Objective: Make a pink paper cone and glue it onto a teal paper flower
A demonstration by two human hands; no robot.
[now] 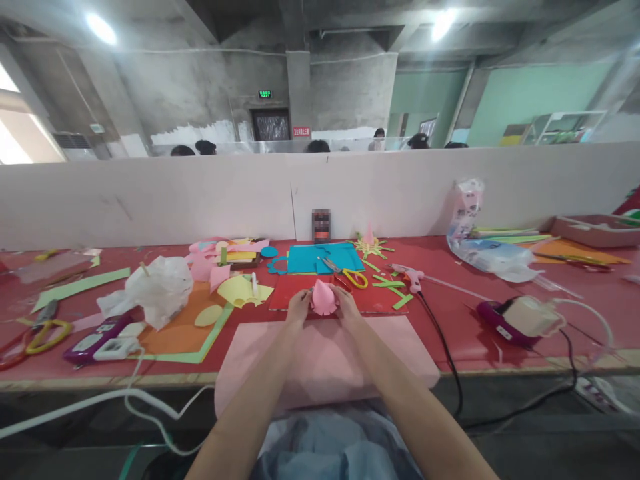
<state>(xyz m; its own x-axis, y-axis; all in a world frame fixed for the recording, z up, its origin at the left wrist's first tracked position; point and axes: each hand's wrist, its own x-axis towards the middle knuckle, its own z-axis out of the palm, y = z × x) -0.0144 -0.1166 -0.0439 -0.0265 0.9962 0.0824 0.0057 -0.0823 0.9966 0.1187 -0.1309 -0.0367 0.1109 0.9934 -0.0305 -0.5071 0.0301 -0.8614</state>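
Between my two hands is a pink paper piece (pixel 324 298), pointed at the top with a scalloped lower edge. My left hand (pixel 300 307) grips it from the left side, and my right hand (pixel 346 303) closes on its right side. Both hands are above the front of a red sheet (pixel 280 299) and the back edge of a large pink sheet (pixel 320 353). Just beyond my right hand lie scissors with yellow handles (pixel 353 275), partly on blue sheets (pixel 300 259). The fingertips are small and partly hidden behind the paper.
A pink glue gun (pixel 411 277) with a black cord lies to the right, near green strips (pixel 393 285). Purple power strips (pixel 505 323) sit on both sides. A crumpled white bag (pixel 160 290) and yellow paper (pixel 245 291) are at left. A white partition (pixel 200 200) stands behind.
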